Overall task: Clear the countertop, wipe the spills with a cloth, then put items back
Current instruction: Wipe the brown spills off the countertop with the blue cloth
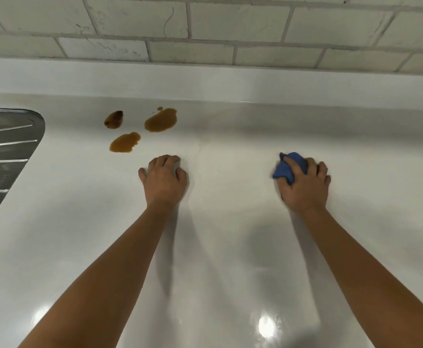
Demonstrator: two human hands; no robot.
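Observation:
Three brown spills lie on the glossy white countertop: a dark one at the back left, a larger one to its right, and a third nearer me. My left hand rests on the counter just right of and below the spills, fingers curled and holding nothing. My right hand grips a bunched blue cloth against the counter, well to the right of the spills.
A ribbed steel sink drainboard sits at the left edge. A low white upstand and a pale tiled wall close off the back of the counter.

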